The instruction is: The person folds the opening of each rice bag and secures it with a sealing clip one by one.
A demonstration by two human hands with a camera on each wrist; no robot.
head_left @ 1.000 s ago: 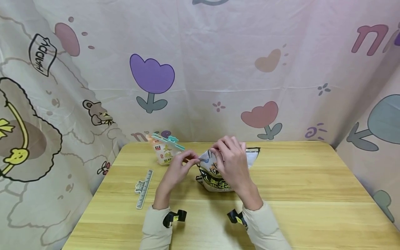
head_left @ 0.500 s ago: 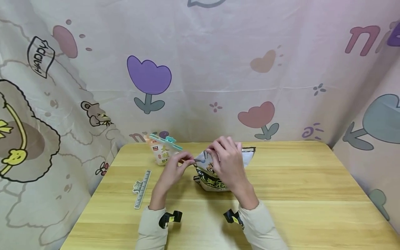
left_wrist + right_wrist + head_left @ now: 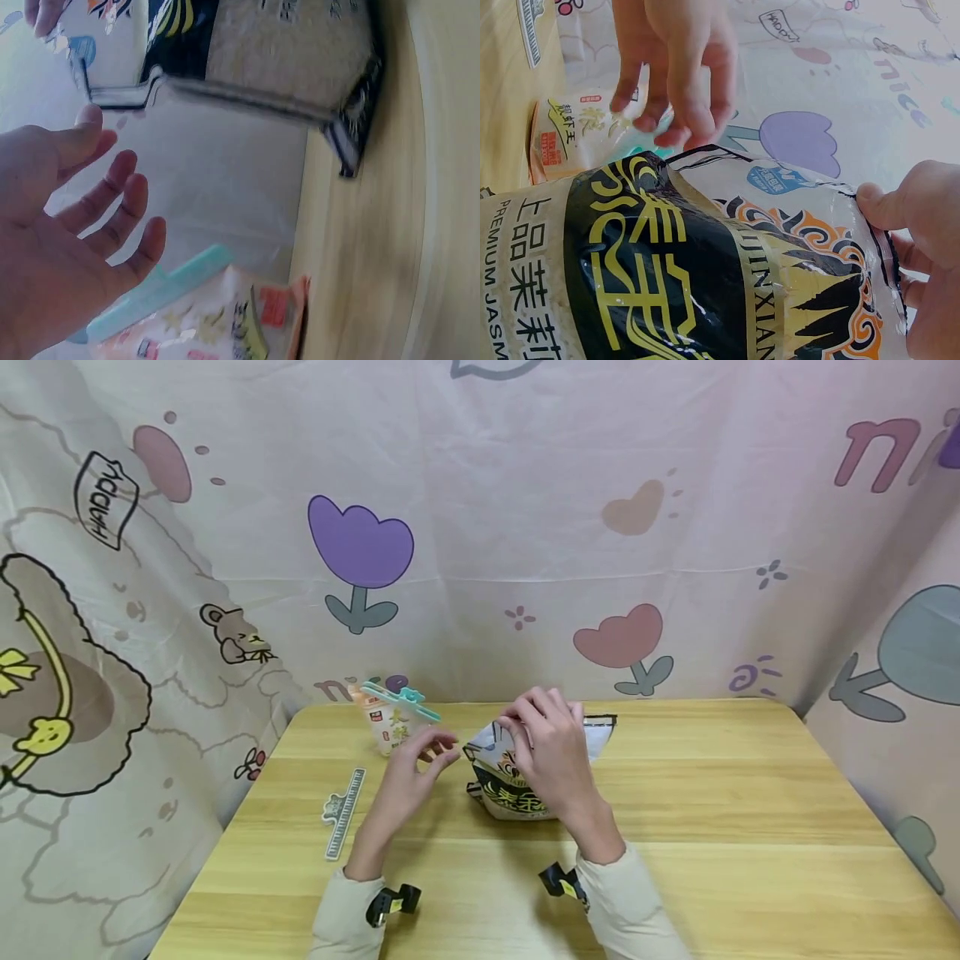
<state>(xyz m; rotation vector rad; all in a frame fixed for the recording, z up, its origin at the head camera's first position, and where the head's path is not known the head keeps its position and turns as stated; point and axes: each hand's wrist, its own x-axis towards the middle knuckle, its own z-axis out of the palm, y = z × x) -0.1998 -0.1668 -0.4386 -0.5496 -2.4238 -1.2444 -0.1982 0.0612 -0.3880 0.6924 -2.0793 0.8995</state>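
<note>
A rice bag (image 3: 510, 792) with a black band, yellow lettering and a pale top stands upright in the middle of the table. My right hand (image 3: 553, 752) pinches its top edge between thumb and fingers, as the right wrist view also shows at the bag's rim (image 3: 885, 247). Just left of the bag's upper left corner, my left hand (image 3: 408, 775) hovers with loosely bent, spread fingers. Nothing lies in its grasp; in the left wrist view the thumb tip appears close to the bag's edge (image 3: 120, 97), and whether they touch is unclear.
Behind my left hand stands a smaller orange-and-white bag (image 3: 386, 727) with a teal bag clip (image 3: 402, 700) across its top. A white ruler-like clip (image 3: 345, 817) lies on the wooden table (image 3: 720, 860) at left. A printed cloth (image 3: 480, 543) hangs behind.
My left hand has let go of the rice bag's upper left corner and moved slightly left, its fingers parting. The right hand keeps its pinch on the top edge.
</note>
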